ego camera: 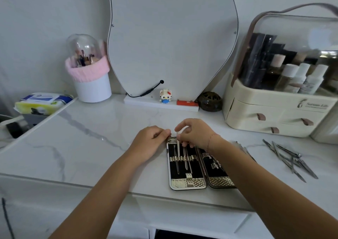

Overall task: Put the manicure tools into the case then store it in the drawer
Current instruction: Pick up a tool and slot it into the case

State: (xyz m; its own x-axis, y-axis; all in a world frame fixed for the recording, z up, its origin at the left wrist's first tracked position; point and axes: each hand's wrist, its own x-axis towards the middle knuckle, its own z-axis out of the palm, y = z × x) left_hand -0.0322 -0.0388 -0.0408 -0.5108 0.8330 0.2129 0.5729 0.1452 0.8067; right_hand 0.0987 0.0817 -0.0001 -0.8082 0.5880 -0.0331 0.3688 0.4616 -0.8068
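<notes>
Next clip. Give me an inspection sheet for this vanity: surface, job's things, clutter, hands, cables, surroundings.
Surface: white marbled table.
Job's things: case lies open near the front edge; stored tools sit in its left half; loose tools lie on the table to its right.
Clutter: brush holder, wipes, figurine, dark bowl, organizer with bottles.
Hands: left hand, fingers curled, at the case's top left corner, grip unclear; right hand pinches a thin tool over the left half.
Cables: black cable at the mirror's foot.
Surroundings: mirror against a white wall.
</notes>
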